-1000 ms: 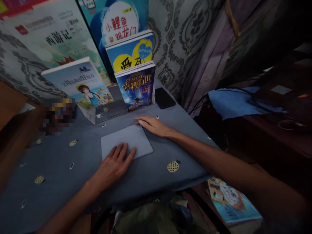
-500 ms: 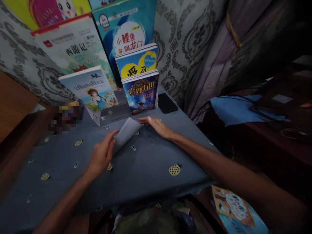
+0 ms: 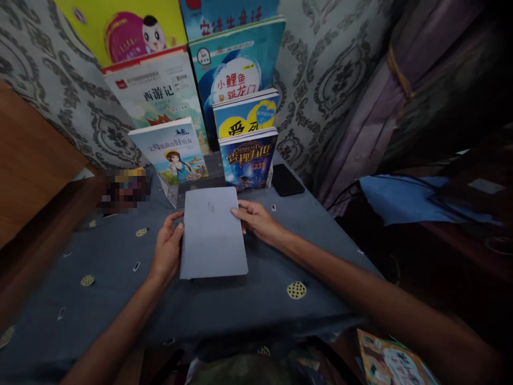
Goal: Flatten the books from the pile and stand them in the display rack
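Observation:
A thin, pale grey book [image 3: 213, 235] with faint small print near its upper middle faces me above the table, just in front of the book stand. My left hand [image 3: 167, 243] grips its left edge, thumb along the side and fingers curled beside it. On the right edge, my right hand [image 3: 258, 220] pinches the book, thumb on the face and fingers partly hidden behind. Behind it, a clear stand [image 3: 173, 195] carries a book with a girl on its cover [image 3: 182, 155] and a dark blue book [image 3: 249, 163].
Taller picture books [image 3: 158, 96] stand in rows against the patterned wall. A black phone [image 3: 287, 180] lies right of the stand. At left is a blurred-out item [image 3: 124, 190]. More books [image 3: 390, 358] lie below the table's right edge. A cloth with pineapples covers the table [image 3: 120, 299].
The pale book has turned from a steep tilt to show its broad face. My right hand, formerly outstretched beside it, now holds its right edge. The view has shifted slightly.

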Action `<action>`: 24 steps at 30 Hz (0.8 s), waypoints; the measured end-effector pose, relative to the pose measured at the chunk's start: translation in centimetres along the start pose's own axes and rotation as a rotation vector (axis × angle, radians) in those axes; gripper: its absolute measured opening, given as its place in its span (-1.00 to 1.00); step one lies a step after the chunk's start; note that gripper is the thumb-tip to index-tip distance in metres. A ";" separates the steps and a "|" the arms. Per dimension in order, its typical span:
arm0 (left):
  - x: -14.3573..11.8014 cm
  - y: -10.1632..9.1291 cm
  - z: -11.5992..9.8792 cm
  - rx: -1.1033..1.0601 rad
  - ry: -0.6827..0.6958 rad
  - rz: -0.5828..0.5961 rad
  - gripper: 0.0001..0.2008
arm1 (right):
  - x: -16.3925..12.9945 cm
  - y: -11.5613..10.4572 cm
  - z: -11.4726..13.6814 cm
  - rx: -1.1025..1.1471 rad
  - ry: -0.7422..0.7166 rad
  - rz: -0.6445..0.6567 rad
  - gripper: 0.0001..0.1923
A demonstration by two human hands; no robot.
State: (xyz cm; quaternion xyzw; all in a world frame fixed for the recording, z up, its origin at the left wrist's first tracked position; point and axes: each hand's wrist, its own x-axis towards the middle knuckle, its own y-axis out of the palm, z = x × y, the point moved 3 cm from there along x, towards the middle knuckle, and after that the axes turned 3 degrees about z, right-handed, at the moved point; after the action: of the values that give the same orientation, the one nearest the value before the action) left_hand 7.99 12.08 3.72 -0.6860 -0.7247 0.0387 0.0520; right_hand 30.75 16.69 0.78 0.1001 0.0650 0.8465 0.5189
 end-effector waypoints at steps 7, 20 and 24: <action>0.0 -2.9 2.6 0.916 0.400 0.098 -0.75 | -0.2 -0.9 -0.9 -0.931 -0.045 -0.175 -0.61; 2.9 -1.9 3.9 1.066 0.560 0.224 -0.67 | -1.8 -0.8 -1.0 -1.061 -0.119 -0.192 -0.65; 3.6 -1.5 3.7 1.086 0.583 0.241 -0.70 | -1.7 -1.1 -0.8 -0.997 -0.106 -0.211 -0.63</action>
State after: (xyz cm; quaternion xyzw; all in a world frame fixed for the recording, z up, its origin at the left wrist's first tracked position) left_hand 5.79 15.67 0.34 -0.6209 -0.4752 0.2183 0.5840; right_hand 32.22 15.64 -0.43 -0.1240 -0.3634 0.7113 0.5888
